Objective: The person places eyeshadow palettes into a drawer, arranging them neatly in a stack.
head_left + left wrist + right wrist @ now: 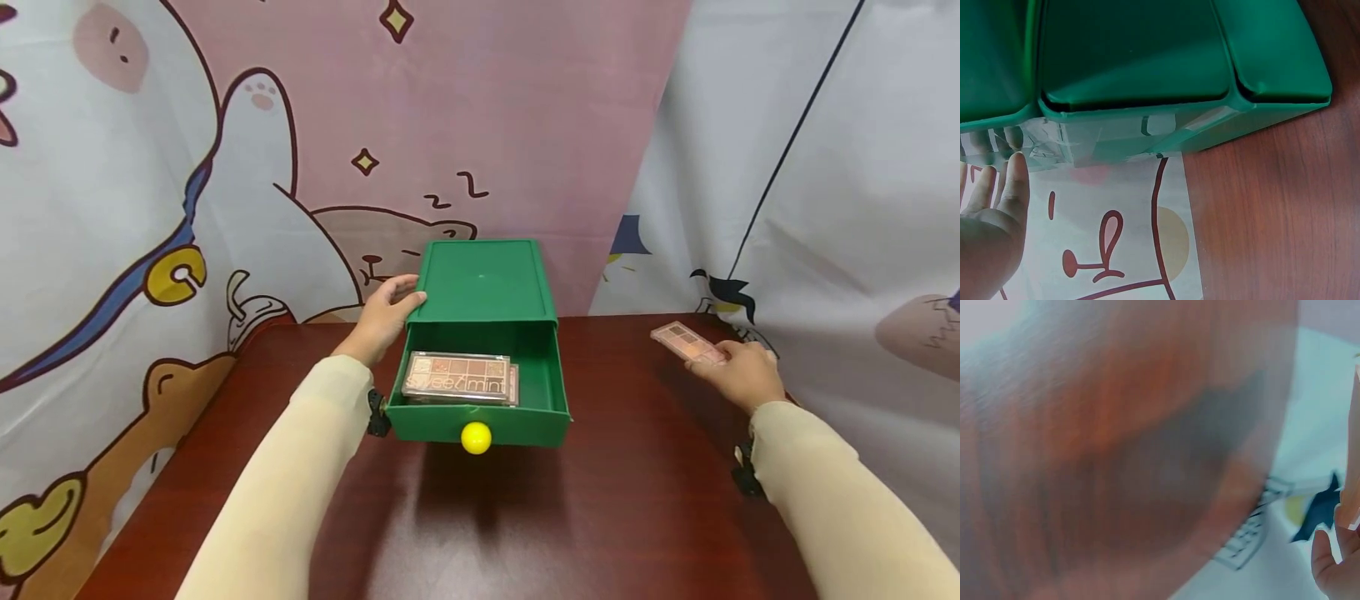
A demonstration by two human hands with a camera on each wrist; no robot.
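A green drawer box (483,279) stands on the table, its drawer (480,422) pulled out toward me by a yellow round knob (476,437). Inside, at the left of the drawer, lies an eyeshadow palette (456,377) lettered "sweet mint", with another flat case partly hidden beneath it. My left hand (386,315) touches the box's left side with fairly straight fingers; the left wrist view shows that hand (997,225) against the side. Off to the right, above the table, my right hand (742,372) pinches a smaller eyeshadow palette (684,340) by its near end.
The dark red wooden table (622,517) runs up to a cartoon-printed cloth (525,125) hanging behind it. To the right, the cloth (862,208) hangs close beside the right hand. Clear tape (1191,128) runs along the box's side.
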